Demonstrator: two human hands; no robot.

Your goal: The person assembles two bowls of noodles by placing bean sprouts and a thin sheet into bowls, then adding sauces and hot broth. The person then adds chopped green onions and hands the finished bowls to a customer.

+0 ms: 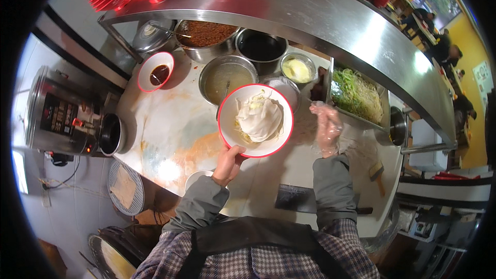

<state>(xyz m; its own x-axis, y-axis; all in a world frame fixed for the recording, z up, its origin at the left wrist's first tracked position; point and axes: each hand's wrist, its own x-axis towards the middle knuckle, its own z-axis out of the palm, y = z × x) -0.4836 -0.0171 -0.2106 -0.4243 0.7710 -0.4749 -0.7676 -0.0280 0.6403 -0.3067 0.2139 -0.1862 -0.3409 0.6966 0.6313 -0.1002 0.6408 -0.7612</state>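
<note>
My left hand (pixel 227 165) grips the near left rim of a white bowl (pixel 225 133) with a red edge, thumb on top. A smooth white mound of noodles (pixel 262 120) fills the bowl, with thin bean sprouts and a few pale yellow-green bits on and around it. To the right of the bowl, my right hand (pixel 328 128) wears a clear plastic glove. Its fingers are bunched together near a metal tray (pixel 357 115) of chopped greens and bean sprouts (pixel 356 93). What those fingers hold, if anything, cannot be made out.
Behind the bowl stand pots of cloudy broth (pixel 223 75), dark liquid (pixel 261 46) and brown mince (pixel 209 32). A bowl of dark sauce (pixel 159 75) sits left. Near me lie a cleaver (pixel 295 198) and a brush (pixel 377 171). A steel shelf (pixel 320 15) with red bowls overhangs the table.
</note>
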